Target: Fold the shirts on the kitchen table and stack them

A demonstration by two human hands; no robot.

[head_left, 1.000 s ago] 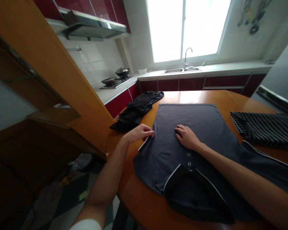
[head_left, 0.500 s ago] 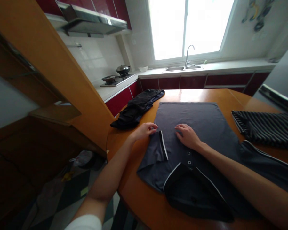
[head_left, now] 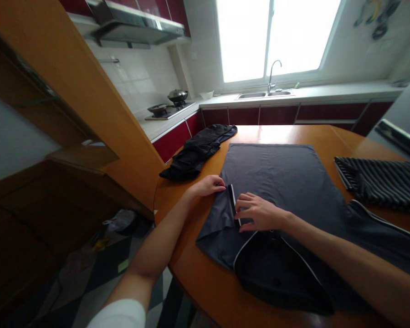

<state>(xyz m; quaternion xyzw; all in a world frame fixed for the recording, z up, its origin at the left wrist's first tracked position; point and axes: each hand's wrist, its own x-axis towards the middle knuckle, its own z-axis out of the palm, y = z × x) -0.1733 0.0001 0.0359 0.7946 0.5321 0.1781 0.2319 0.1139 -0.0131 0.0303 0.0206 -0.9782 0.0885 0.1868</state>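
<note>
A dark grey polo shirt [head_left: 276,168] lies spread out, its black collar [head_left: 276,273] towards me. One sleeve is folded inward over the body, so its black-and-white cuff [head_left: 231,200] lies on the chest. At the shirt's left side, my left hand [head_left: 210,184] is closed, thumb and fingers pinching the cloth near the upper end of the cuff. My right hand [head_left: 259,213] rests palm down with its fingers apart, fingertips touching the cuff's lower part. It covers some of the button placket. The other sleeve [head_left: 379,232] stretches out to the right.
A round-edged wooden table [head_left: 184,237] carries the shirt. Crumpled black clothing [head_left: 198,152] lies at its far left, and a folded striped garment [head_left: 382,182] at the right. Beyond are a counter with a sink [head_left: 253,95] and a stove with pans [head_left: 159,109].
My right hand has moved left and towards me, from the shirt's middle onto the cuff. My left hand stays at the side edge, its fingers now drawn closer together.
</note>
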